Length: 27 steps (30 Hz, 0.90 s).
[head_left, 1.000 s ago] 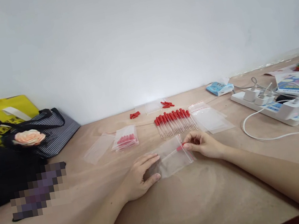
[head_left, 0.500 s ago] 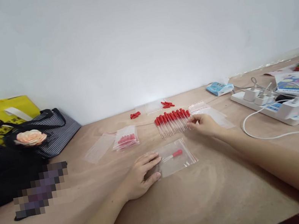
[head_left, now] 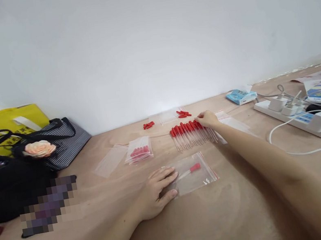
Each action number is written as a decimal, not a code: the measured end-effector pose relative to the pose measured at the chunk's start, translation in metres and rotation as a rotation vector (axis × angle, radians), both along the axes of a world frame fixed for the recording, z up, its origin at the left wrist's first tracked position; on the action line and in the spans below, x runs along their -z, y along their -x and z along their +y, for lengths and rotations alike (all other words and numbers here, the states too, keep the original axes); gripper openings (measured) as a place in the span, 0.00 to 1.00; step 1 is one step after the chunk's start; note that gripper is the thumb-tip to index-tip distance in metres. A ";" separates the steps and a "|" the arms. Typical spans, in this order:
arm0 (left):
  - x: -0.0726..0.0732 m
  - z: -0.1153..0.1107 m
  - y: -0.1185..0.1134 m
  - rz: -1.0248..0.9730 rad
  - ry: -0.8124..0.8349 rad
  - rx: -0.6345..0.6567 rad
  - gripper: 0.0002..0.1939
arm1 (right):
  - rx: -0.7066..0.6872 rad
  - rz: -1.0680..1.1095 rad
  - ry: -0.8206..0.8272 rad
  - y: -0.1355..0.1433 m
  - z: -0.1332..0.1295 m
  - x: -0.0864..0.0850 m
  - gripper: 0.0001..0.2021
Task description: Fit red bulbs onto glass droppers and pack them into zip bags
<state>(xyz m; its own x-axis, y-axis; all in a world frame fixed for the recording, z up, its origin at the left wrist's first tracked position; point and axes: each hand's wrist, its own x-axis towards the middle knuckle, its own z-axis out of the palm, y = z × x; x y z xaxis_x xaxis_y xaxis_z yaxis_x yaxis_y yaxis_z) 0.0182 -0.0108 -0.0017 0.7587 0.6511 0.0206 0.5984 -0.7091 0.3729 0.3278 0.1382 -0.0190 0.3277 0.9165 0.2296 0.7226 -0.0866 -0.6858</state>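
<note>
My left hand (head_left: 160,190) lies with fingers spread on the left end of a clear zip bag (head_left: 190,185). Inside that bag is one glass dropper (head_left: 195,167) with a red rubber bulb. Beyond it, a row of red-bulbed droppers (head_left: 186,136) lies side by side on the table. At the row's right end, my right hand (head_left: 207,120) has thumb and fingers closed at the red bulb of a dropper; its fingers partly hide the bulb. A stack of zip bags (head_left: 138,153) holding red-bulbed droppers sits left of the row.
Loose red bulbs lie in two piles, one left (head_left: 149,125) and one right (head_left: 183,114), with thin glass tubes (head_left: 168,117) between. Flat bags (head_left: 110,162) lie at left. A power strip (head_left: 306,121) with cables and a blue tissue pack (head_left: 241,96) are at right; bags (head_left: 68,144) at far left.
My right hand has moved away from me, from the droppers' glass ends up to the bulb end at the row's right. My left hand stays on the bag. The view has shifted slightly.
</note>
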 end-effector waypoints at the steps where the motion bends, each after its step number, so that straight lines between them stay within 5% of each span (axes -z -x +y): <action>1: 0.000 0.000 0.000 0.006 0.000 -0.002 0.23 | -0.012 0.031 -0.005 -0.002 -0.001 -0.004 0.11; 8: 0.001 0.001 0.001 0.002 0.003 -0.015 0.23 | -0.147 0.334 -0.168 -0.024 -0.056 -0.032 0.13; 13: 0.003 0.003 0.000 -0.008 -0.019 -0.022 0.22 | -0.212 0.722 -0.210 -0.010 -0.114 -0.007 0.19; 19: 0.003 0.001 -0.001 -0.004 -0.043 -0.022 0.22 | -0.163 0.997 -0.214 0.015 -0.132 0.015 0.19; 27: 0.003 0.003 -0.001 -0.014 -0.065 -0.027 0.22 | -0.433 0.928 0.003 0.024 -0.148 0.011 0.14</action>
<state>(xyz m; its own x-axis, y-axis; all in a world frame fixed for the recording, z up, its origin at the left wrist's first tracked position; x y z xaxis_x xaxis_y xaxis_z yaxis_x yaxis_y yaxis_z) 0.0196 -0.0075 -0.0049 0.7402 0.6682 0.0741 0.6127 -0.7158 0.3349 0.3037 -0.0093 -0.0301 0.0159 0.9985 0.0516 -0.1231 0.0532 -0.9910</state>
